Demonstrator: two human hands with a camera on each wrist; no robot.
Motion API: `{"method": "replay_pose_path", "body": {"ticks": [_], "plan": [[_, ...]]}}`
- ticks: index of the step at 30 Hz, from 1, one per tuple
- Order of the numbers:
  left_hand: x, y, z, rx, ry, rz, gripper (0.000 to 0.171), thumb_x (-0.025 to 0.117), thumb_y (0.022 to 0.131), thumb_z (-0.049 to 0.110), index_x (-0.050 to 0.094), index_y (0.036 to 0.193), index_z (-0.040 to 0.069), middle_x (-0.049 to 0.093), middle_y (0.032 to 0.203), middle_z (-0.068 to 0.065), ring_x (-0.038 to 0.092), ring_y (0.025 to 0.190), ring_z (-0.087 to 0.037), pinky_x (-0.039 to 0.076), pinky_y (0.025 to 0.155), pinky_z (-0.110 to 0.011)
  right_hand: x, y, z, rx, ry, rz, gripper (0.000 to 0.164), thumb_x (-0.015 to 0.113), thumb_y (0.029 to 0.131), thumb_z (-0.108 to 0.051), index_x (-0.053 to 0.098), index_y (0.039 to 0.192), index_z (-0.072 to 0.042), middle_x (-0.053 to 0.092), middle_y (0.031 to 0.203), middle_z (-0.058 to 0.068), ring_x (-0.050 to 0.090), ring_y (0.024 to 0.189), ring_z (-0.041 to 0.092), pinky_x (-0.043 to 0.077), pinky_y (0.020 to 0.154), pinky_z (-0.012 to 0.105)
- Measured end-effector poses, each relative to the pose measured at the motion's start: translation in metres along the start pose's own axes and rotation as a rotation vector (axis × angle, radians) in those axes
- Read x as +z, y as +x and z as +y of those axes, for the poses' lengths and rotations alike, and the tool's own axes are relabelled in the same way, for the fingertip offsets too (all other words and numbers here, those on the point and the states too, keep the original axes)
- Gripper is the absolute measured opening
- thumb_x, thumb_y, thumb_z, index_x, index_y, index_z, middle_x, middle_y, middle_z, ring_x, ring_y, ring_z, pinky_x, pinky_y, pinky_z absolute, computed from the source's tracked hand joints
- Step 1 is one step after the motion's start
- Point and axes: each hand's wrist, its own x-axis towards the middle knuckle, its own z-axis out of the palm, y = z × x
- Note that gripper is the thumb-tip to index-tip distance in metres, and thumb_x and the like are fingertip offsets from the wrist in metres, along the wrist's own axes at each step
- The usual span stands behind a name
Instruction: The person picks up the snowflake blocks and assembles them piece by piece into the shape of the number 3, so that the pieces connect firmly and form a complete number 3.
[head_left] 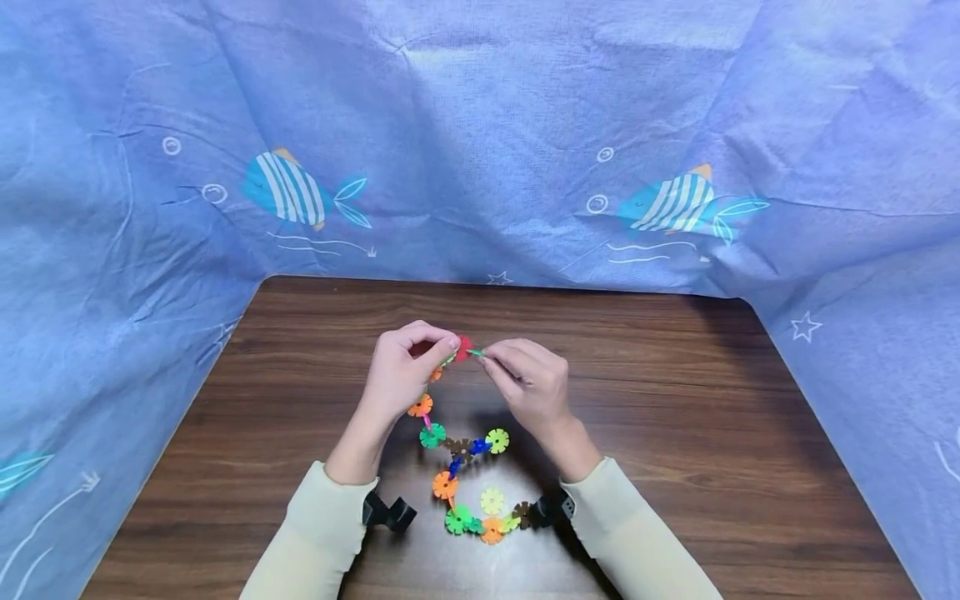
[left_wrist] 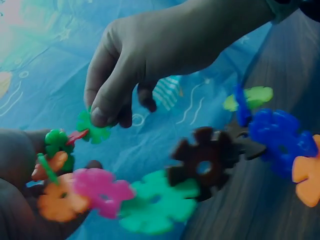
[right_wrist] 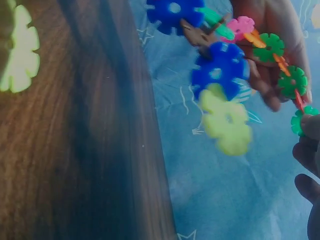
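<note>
A chain of flower-shaped interlocking plastic discs (head_left: 445,486) in several colours hangs and curves between and below the two hands. My left hand (head_left: 397,367) pinches the chain's upper end by a red disc (head_left: 464,347). Opposite it, my right hand (head_left: 532,383) pinches a green disc (left_wrist: 94,127) between thumb and forefinger, its edge meeting the red one. Orange and pink discs (left_wrist: 102,192) lie against the left hand in the left wrist view. Brown, blue and yellow-green discs (right_wrist: 226,120) trail lower down. The left fingers partly cover the upper links.
A dark wood-grain table (head_left: 675,417) lies under the hands. Behind and beside it hangs a blue cloth (head_left: 480,150) with printed fish. A pale yellow disc (head_left: 492,501) is by the chain's lower curve; whether it is joined, I cannot tell. Black wrist cameras (head_left: 390,511) sit at both cuffs.
</note>
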Motion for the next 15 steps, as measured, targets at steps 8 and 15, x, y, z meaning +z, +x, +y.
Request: {"method": "replay_pose_path", "body": {"ticks": [8,15], "plan": [[-0.017,0.000,0.000,-0.099,-0.032,-0.174,0.022,0.078,0.093,0.021,0.077,0.113,0.012,0.077,0.094,-0.012,0.069,0.072,-0.021,0.056,0.058,-0.031,-0.002,0.003,-0.006,0.104,0.017,-0.078,0.006,0.082,0.088,-0.011,0.079,0.089,-0.007,0.077,0.087,0.003,0.072,0.076,0.018,0.060,0.067,0.031],[-0.046,0.004,0.001,-0.059,0.016,-0.078,0.022,0.078,0.093,0.022,0.078,0.111,0.009,0.077,0.093,-0.014,0.069,0.070,-0.015,0.056,0.058,-0.028,-0.034,-0.005,-0.005,0.432,0.068,-0.322,0.017,0.085,0.086,-0.014,0.079,0.102,-0.012,0.078,0.091,-0.001,0.068,0.071,0.010,0.059,0.062,0.030]]}}
